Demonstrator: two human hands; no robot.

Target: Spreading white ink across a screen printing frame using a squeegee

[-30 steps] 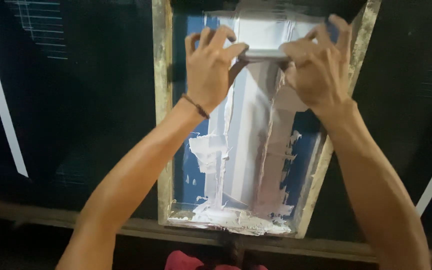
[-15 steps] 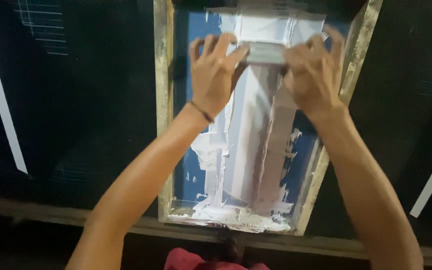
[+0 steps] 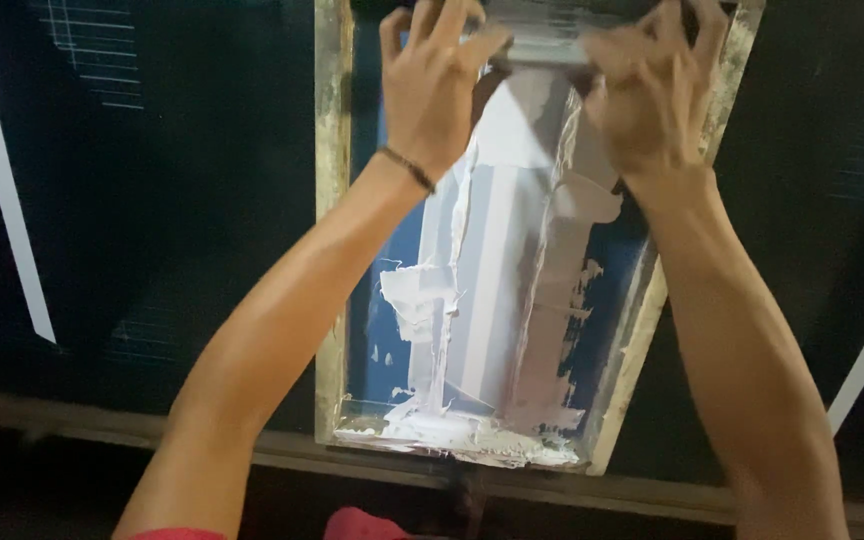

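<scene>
Both hands clench one squeegee: the left hand and right hand each have their grip closed around an end. Below them lies the wooden-framed screen, smeared with white ink, on a dark surface.

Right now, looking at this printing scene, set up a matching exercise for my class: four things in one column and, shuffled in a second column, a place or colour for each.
Things:
1. squeegee
2. wooden frame
3. heap of white ink
4. wristband

Places or colours:
A. piled along the near end of the screen
B. gripped by both hands at the far end of the screen
C. dark loop on the left hand's wrist
D. pale, ink-smeared border around the blue mesh

Pairs: 1-B, 2-D, 3-A, 4-C. The right hand grips the squeegee too.
</scene>
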